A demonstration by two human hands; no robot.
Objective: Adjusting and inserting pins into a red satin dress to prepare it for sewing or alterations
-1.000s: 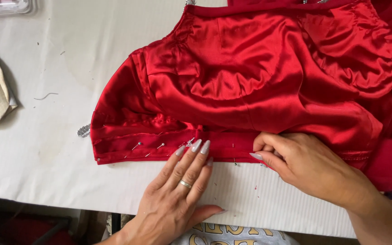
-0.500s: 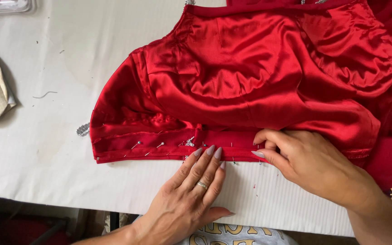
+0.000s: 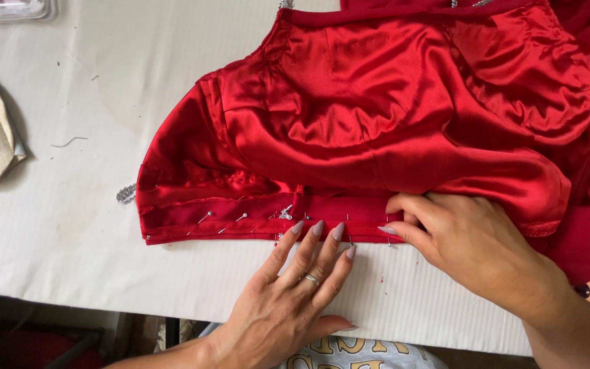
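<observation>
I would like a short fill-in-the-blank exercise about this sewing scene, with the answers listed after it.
1. The satin garment on the white table is ____ in colour.
2. The left hand wears a ____ on one finger.
3. Along the folded hem, several ____ hold the fabric.
4. The right hand pinches the hem, while the left hand lies ____ with its fingers spread.

Answers: red; ring; pins; flat

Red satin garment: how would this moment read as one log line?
left hand: flat, fingertips on pinned hem | right hand: pinching hem | red satin garment: on white table
</observation>
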